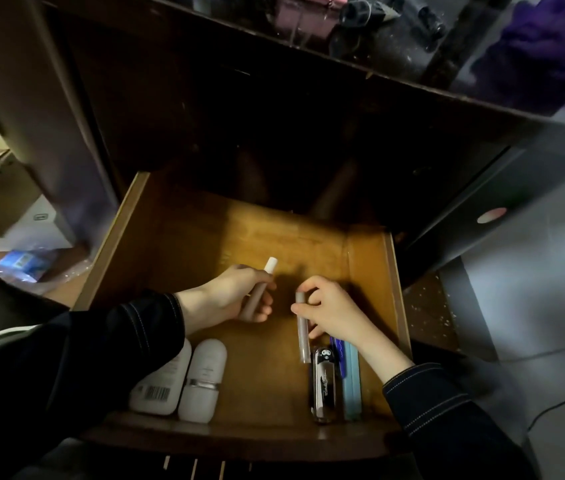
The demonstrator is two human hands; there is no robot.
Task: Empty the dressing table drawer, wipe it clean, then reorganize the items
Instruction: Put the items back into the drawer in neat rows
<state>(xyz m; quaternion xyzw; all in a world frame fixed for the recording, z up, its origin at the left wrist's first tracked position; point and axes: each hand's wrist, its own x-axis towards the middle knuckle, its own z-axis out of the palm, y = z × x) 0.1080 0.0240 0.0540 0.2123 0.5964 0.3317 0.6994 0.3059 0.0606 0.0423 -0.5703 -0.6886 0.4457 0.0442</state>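
Snugly in left hand (226,301), beige tube (258,296)

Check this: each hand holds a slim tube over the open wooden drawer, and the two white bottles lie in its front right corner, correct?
Wrong corner: the head view shows the two white plastic bottles in the wooden drawer's front left corner. The rest holds.

Drawer (156,237) amber wood; bottles (201,382) white; sleeves (108,344) navy, white-stitched.
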